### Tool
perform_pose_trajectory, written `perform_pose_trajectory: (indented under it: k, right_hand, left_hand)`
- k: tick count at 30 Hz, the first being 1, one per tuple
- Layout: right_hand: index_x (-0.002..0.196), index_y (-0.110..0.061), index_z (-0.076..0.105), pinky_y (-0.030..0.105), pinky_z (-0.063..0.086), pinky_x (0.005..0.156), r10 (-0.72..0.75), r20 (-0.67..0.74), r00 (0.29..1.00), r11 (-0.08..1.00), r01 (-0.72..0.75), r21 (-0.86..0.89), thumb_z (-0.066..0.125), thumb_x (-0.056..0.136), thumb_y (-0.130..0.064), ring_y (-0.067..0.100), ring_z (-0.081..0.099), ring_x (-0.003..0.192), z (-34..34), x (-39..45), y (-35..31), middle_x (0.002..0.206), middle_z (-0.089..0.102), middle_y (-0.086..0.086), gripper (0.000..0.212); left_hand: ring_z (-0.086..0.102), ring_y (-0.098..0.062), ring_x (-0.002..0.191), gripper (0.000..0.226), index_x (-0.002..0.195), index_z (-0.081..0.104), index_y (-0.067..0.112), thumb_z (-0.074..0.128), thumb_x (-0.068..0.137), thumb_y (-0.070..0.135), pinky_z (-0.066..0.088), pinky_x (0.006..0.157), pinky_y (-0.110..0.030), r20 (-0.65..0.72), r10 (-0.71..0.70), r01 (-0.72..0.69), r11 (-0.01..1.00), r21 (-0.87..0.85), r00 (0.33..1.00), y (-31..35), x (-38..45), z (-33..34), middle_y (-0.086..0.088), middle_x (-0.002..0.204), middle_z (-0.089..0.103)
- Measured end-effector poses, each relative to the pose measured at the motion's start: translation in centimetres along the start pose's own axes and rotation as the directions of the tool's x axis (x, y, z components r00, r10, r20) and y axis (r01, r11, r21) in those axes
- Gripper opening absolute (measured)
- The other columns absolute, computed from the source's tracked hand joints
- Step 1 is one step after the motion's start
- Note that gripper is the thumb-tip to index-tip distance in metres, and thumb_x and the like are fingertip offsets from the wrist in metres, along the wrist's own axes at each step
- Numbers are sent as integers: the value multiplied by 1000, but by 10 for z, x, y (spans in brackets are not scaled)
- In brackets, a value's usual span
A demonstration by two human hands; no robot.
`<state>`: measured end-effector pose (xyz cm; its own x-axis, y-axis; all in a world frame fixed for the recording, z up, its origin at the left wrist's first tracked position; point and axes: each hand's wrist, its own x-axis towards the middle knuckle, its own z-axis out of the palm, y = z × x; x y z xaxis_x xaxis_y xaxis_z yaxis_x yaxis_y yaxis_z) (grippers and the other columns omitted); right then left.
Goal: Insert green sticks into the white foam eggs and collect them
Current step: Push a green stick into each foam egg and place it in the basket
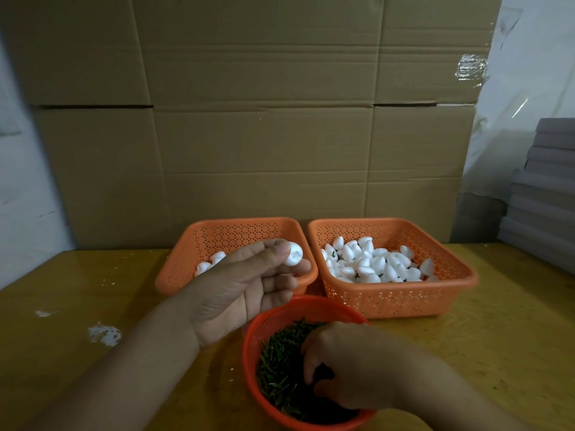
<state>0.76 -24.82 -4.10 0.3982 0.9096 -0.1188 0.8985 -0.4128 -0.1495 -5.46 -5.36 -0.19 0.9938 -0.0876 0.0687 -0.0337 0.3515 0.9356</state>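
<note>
While the left hand (239, 287) pinches one foam egg (293, 256) at its fingertips, blunt end exposed (ready for a stick, I judge), the right hand (348, 368) digs, fingers curled, among green sticks (280, 362) in the red bowl (264, 325) at 6 o'clock; whether it grips one, cannot tell. Left basket (186, 262), 11 o'clock, supplies eggs; right basket (404, 300), 1 o'clock, collects finished ones.

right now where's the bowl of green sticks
Low centre of the head view: the round red bowl sits nearest the person, in front of the two orange baskets, right hand inside it.
</note>
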Motion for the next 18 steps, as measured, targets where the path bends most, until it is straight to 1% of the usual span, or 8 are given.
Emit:
perform_pose_trajectory:
  k: [2,5,7,10,14,16,18]
  right_hand:
    - [103,-30,69,35,53,90,-13,-36,999,1000,13,16,59,90,-24,9,58,106,1,1,-2,117,62,-15,18]
    - [99,-28,70,31,52,91,-11,-102,995,994,22,108,62,91,-25,4,56,105,-2,1,-4,115,61,-16,11]
    - [98,-28,71,25,52,86,9,-166,986,988,17,153,64,91,-27,1,59,97,-6,1,-2,106,65,-17,10]
    - [101,-30,73,18,52,79,57,-218,974,979,-12,205,66,91,-28,-2,63,88,-13,-3,2,96,72,-16,12]
    - [100,-28,77,14,53,75,101,-255,962,957,-24,289,68,93,-23,-6,66,83,-28,-14,12,91,74,-18,12]
    - [96,-29,78,14,52,71,141,-318,938,937,-23,347,69,92,-20,-5,66,78,-38,-21,17,84,73,-20,13]
    - [92,-34,77,14,50,73,190,-421,887,910,1,414,68,92,-15,-5,65,75,-48,-27,20,82,71,-24,21]
  left_hand:
    - [68,-11,74,33,106,67,12,75,81,32,58,65,-24,2,2,-2,1000,6,1000,1,0,0,-11,103,73]
    - [68,-11,74,38,113,63,10,73,83,31,57,64,-24,-4,-2,2,1000,-1,1000,2,-1,0,-12,105,73]
    - [67,-11,74,40,116,63,8,72,85,31,57,65,-24,-9,-3,3,1000,-4,1000,3,-1,0,-13,108,73]
    - [66,-11,75,33,110,65,11,72,84,31,57,65,-24,-11,2,-2,1000,6,1000,4,-2,0,-13,112,72]
    - [65,-11,80,31,109,67,14,73,83,29,55,65,-24,-30,20,-19,999,43,999,3,-2,0,-11,114,71]
    - [65,-10,78,29,101,74,20,79,75,31,54,64,-23,-59,41,-36,997,70,997,3,-3,2,-8,106,72]
    - [62,-8,74,27,93,77,24,83,68,32,53,62,-22,-78,55,-47,993,105,995,3,-3,3,-4,93,70]
